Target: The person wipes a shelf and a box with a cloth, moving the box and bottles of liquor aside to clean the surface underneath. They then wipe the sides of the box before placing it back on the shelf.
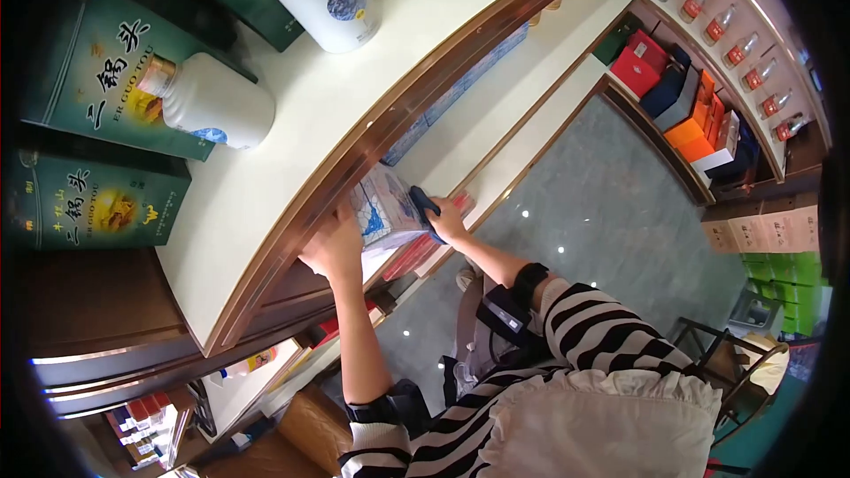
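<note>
A clear-walled box with a blue-and-white pattern (379,211) is at the lower shelf, under the curved wooden edge. My left hand (335,243) grips its left end; some of the fingers are hidden behind the box and the shelf edge. Against the box's right side, my right hand (450,219) holds a dark blue, folded-looking cloth (425,212), with the fingers closed round it. Farther along the same shelf stand blue patterned boxes (460,93). Red packaging (412,257) lies below my hands.
White bottles (221,99) and green boxes (137,62) stand on the upper shelf (292,115), whose brown wooden edge (354,146) curves above my hands. Small glass bottles (719,25) line the far shelf. A chair (730,372) stands on the right, near stacked cartons (770,226).
</note>
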A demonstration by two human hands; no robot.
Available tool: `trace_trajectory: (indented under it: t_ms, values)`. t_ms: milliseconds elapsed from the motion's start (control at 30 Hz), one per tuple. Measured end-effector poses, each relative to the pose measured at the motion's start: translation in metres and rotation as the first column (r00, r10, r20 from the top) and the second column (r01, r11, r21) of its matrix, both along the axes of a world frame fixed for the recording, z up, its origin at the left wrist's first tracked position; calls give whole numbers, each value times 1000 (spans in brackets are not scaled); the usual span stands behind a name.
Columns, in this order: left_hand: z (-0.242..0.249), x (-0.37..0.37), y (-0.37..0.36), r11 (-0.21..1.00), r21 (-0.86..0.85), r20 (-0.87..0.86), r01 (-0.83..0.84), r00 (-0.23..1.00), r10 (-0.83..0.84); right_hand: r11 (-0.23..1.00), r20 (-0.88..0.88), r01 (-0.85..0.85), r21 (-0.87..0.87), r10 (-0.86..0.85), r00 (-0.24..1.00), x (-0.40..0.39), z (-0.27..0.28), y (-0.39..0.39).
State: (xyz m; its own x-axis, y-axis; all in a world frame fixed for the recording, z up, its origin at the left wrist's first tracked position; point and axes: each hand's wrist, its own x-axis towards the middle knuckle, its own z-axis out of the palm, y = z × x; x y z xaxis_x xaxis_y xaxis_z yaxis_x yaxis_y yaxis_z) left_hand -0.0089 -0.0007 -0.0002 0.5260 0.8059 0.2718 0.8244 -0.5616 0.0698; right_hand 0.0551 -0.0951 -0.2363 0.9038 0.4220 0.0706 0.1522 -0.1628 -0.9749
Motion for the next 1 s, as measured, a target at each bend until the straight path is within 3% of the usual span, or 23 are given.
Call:
trace_trajectory:
  t_ms: [67, 167, 200, 267, 333, 367, 400, 433, 533, 600, 667, 700, 767, 800, 900, 967, 1000]
  values:
    - [-1, -3, -1, 997, -71, 93, -5, 996, 12, 998, -23, 28, -49, -29, 999, 5, 5, -3]
    - [-9, -3, 2, 999, 10, 4, -43, 999, 42, 996, -166, 62, -72, -73, 983, 22, 36, -3]
    - [-8, -3, 2, 999, 10, 4, -41, 999, 41, 997, -249, 64, -34, -71, 966, 25, 77, -6]
    - [-6, -3, 0, 998, -40, 48, -40, 998, 42, 951, -207, 166, 260, -113, 972, 22, 125, 4]
    - [-7, -4, 0, 1000, 4, 59, -18, 998, 17, 918, -150, 48, 394, 13, 989, 14, 160, 10]
    - [-7, -4, 0, 999, 47, 68, 4, 998, -7, 908, -41, 44, 417, -29, 999, 6, 175, 14]
    - [-7, -3, -1, 999, 46, 70, 5, 998, -9, 898, 67, 36, 439, -73, 995, -2, 183, 17]
    - [-6, -3, -2, 1000, 20, 66, -1, 998, 0, 894, -60, 50, 446, -25, 998, -3, 182, 17]
    - [1, -2, -3, 998, -62, 12, -19, 1000, 20, 893, -215, 67, 446, 34, 976, -4, 145, 21]
    - [6, 0, -3, 993, -110, -39, -31, 999, 27, 911, -213, 99, 400, -12, 977, -4, 113, 19]
    - [11, 1, -5, 983, -174, -105, -59, 994, 41, 976, -135, 106, 189, -81, 988, -3, 77, 16]
    - [11, 1, -5, 984, -169, -105, -54, 994, 36, 975, -135, 111, 193, -85, 987, 1, 65, 14]
    - [5, -1, -4, 993, -114, -5, -38, 999, 38, 988, -308, -95, -119, 54, 950, 13, 43, 8]
    - [0, -2, -3, 993, -112, -3, -33, 999, 33, 948, -313, -181, -263, 93, 945, 23, 40, 5]
    - [-5, -2, 0, 1000, -23, 109, 3, 994, 0, 938, -280, -143, -316, 52, 959, 36, 51, -2]
    - [-4, -1, -1, 996, -54, 53, -64, 996, 67, 993, -352, 100, 60, -73, 933, 33, 114, -9]
    - [-5, -2, 0, 996, -59, 52, -68, 996, 71, 969, -259, 140, 203, -84, 962, 30, 121, -2]
